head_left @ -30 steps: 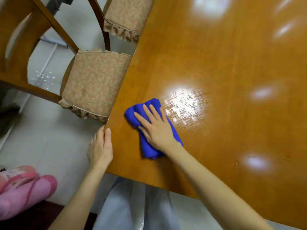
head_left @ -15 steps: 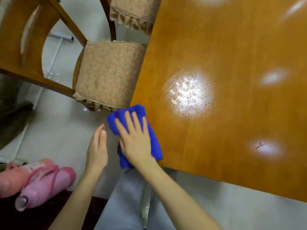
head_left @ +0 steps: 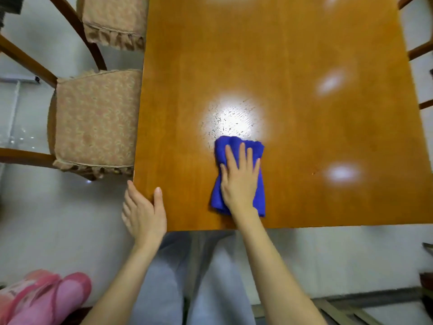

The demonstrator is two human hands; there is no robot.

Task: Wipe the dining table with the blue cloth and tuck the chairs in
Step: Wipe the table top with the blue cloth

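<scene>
Worktop (head_left: pixel 293 66): glossy orange-brown wood. Blue cloth (head_left: pixel 257 147) lies folded on it, in the near half, close to the front edge but wholly on the surface. Right hand (head_left: pixel 239 181) is flat on the cloth, palm down, fingers straight and slightly spread, pressing; nothing pinched. Far end of the cloth touches a bright glare patch (head_left: pixel 234 118) showing streaks and specks.

Left hand (head_left: pixel 143 212) is at the near-left corner of the worktop: thumb lies on top, fingers extended loosely past the left edge, holding nothing.

Near chair (head_left: pixel 93 120) stands along the left side, its cushioned seat meeting the worktop edge; reach underneath cannot be told. Second chair (head_left: pixel 112 19) sits beyond it, likewise. Wooden rails of a third chair (head_left: pixel 419 50) show at the right.

Floor (head_left: pixel 58 219): pale. Pink items (head_left: pixel 46 296) lie lower left, blurred. Grey trousers (head_left: pixel 159 277) show below the front edge.
</scene>
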